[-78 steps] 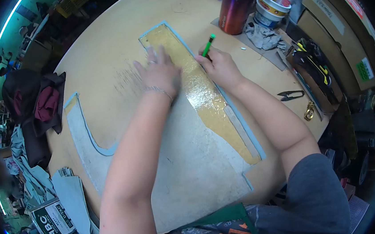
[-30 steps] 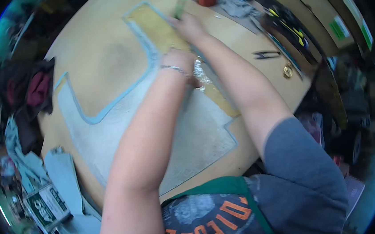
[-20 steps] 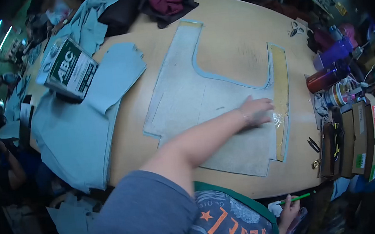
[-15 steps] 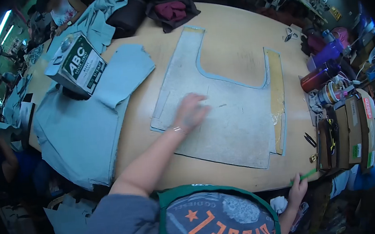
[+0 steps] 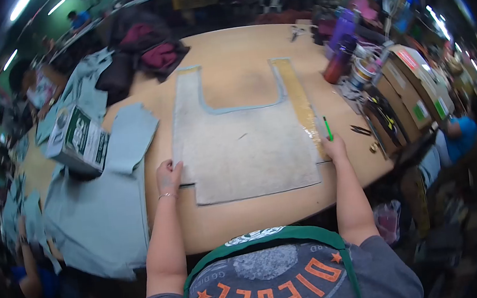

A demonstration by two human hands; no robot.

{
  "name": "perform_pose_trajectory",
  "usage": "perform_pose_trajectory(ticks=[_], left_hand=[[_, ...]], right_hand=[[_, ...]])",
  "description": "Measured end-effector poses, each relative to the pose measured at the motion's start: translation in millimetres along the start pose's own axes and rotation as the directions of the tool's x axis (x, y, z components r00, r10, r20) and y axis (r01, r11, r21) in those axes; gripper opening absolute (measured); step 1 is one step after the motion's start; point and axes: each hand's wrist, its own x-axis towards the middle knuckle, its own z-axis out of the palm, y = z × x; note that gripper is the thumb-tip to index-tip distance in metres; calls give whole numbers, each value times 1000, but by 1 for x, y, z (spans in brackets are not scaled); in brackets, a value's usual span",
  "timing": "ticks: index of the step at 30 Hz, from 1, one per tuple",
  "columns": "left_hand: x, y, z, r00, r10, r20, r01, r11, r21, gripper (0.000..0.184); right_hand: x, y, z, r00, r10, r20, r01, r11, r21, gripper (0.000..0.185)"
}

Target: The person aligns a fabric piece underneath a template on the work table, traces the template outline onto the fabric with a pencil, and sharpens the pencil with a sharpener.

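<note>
A pale grey pattern piece (image 5: 250, 148) with a U-shaped cut-out lies on the table, a strip of yellowish tape down its right side. Light-blue fabric (image 5: 235, 109) shows as a border along its cut-out. At the pattern's lower left edge is my left hand (image 5: 167, 178), thumb apart from the fingers, a bracelet on the wrist. My right hand (image 5: 335, 148) is closed around a green pencil (image 5: 328, 128) pointing up, beside the taped lower right edge. Whether the left fingers grip the edge is hard to see.
Light-blue fabric (image 5: 97, 218) is stacked on the left under an ABC-labelled box (image 5: 79, 141). Dark and maroon cloth (image 5: 147, 49) lies behind. On the right are bottles (image 5: 340, 60), cardboard boxes (image 5: 398, 98), black snips (image 5: 360, 130); scissors (image 5: 296, 32) lie farther back. Other people sit around.
My left hand has moved from the pattern's middle to its lower left edge. My right hand has brought the green pencil up from the table's front edge to the pattern's right side. The view has turned.
</note>
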Motion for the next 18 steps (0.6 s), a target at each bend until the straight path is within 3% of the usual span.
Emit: perform_pose_trajectory(ticks=[2, 3, 4, 6, 8, 9, 11, 12, 15, 18], left_hand=[[5, 2, -1, 999, -51, -13, 50, 998, -36, 33], [0, 19, -8, 998, -54, 32, 58, 986, -154, 32], [-6, 35, -18, 995, -58, 79, 77, 961, -267, 31], [-11, 23, -35, 988, -3, 153, 49, 953, -299, 29], [-21, 2, -44, 959, -146, 245, 213, 938, -275, 27], [-24, -4, -47, 934, -220, 281, 294, 920, -259, 27], [-32, 4, -49, 939, -146, 311, 251, 910, -330, 28], [-37, 6, -51, 939, -109, 325, 231, 902, -365, 28], [-43, -8, -48, 972, -5, 235, 99, 916, -388, 31], [-62, 3, -35, 974, 66, 216, 36, 897, -440, 24]], right_hand=[[6, 12, -8, 974, 123, 191, -181, 929, 324, 28], [8, 16, -12, 945, 139, 297, -270, 844, 464, 29], [-1, 14, -22, 942, 97, 320, -247, 847, 471, 29], [-20, 16, -32, 943, 49, 329, -157, 937, 311, 30], [-39, 30, -26, 926, 9, 377, -98, 971, 216, 34], [-51, 23, -28, 941, 14, 338, -63, 989, 134, 36], [-77, -6, -41, 964, 6, 264, 4, 999, -36, 40], [-83, -7, -38, 981, -16, 194, 20, 1000, -15, 47], [-92, 2, -37, 983, -126, 131, 94, 970, 225, 45], [-85, 34, -42, 996, -90, 3, 79, 882, 465, 34]])
